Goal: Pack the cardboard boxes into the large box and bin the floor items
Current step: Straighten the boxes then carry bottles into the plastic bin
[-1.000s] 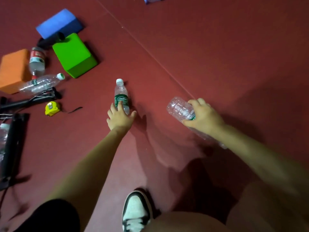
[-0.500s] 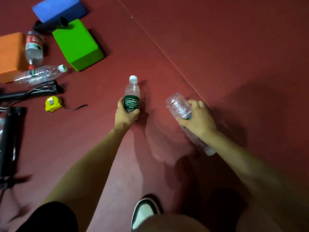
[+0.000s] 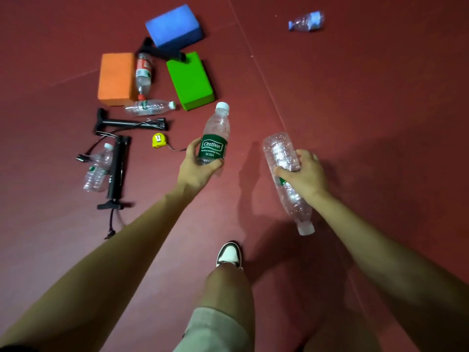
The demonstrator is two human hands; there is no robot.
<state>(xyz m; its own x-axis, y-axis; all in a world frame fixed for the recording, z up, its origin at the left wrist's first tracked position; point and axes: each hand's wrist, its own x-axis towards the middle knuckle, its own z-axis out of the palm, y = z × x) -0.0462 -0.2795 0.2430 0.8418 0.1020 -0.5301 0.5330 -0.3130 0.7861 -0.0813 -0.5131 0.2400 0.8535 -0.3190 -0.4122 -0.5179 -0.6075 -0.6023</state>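
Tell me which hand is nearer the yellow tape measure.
Left. The left hand, gripping the green-label bottle, is just right of the yellow tape measure; the right hand, holding the clear bottle, is farther right, beyond the left hand.

The left forearm (image 3: 114, 262) and the right forearm (image 3: 380, 250) are bare all the way to the edge of the view, and so are the left hand (image 3: 196, 168) and the right hand (image 3: 304, 174). One leg shows between the arms. Pale greyish-beige shorts (image 3: 215, 331) of soft-looking cloth cover the thigh and end in a plain hem just above the bare knee (image 3: 228, 283). The foot wears a low sneaker (image 3: 229, 255), white over the toe with black trim around it. A sliver of black cloth (image 3: 10, 348) sits in the bottom left corner; whether it is a sleeve cannot be told.
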